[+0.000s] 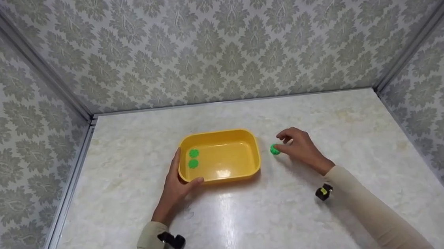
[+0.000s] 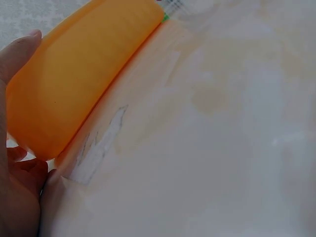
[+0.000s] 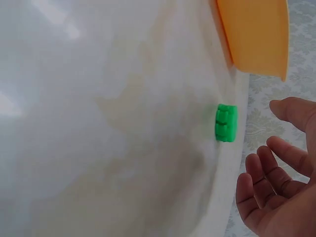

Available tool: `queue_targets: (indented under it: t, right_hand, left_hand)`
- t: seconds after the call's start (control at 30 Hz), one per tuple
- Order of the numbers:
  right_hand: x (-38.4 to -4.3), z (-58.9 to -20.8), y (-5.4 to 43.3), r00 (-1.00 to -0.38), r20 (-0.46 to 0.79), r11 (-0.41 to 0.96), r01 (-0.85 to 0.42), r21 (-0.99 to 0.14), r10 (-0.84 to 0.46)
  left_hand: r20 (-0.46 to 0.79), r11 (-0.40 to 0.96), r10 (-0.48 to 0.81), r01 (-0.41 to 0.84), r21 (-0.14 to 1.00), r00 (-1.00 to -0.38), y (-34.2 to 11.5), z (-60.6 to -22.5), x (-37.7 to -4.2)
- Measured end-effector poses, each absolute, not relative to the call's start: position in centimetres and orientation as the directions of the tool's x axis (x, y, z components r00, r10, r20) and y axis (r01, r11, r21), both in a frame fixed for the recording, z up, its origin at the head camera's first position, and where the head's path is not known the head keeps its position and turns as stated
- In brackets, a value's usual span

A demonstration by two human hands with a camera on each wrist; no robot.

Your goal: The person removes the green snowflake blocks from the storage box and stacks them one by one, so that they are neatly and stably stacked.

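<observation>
A yellow plastic tub (image 1: 228,159) stands on the table, with two small green scalloped round pieces (image 1: 193,153) lying inside at its left end. My left hand (image 1: 174,187) holds the tub's near left corner, thumb along the front side and fingers around the left wall. To the right of the tub, another green ridged round piece (image 3: 226,123) rests on the table. My right hand (image 1: 301,148) hovers beside this piece with thumb and fingers spread. The right wrist view shows a gap between the piece and the fingertips (image 3: 278,106).
The pale marbled table (image 1: 229,223) is bounded at the back by a patterned wall (image 1: 207,42), with more patterned panels and grey metal posts (image 1: 38,59) at both sides. Black cameras (image 1: 324,192) are strapped to both sleeves.
</observation>
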State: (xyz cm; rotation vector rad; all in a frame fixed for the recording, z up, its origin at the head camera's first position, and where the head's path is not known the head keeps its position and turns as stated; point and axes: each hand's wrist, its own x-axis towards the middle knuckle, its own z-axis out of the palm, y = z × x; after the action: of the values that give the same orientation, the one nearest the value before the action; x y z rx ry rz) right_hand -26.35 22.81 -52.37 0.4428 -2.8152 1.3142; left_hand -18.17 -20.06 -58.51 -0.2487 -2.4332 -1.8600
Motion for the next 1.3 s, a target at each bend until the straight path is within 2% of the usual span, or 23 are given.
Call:
queue_targets:
  t: [0.67, 1.3]
  right_hand:
    - [-26.1, -49.6, 18.2, -0.922, 0.171, 0.547, -0.347, -0.762, -0.347]
    - [-26.2, -49.6, 12.3, -0.853, 0.228, 0.418, -0.442, -0.794, -0.469]
  left_hand:
    - [0.118, 0.305, 0.065, 0.132, 0.943, -0.991, -20.0, -58.4, -18.4]
    - [0.119, 0.275, 0.071, 0.134, 0.952, -0.990, -20.1, -58.4, -18.2]
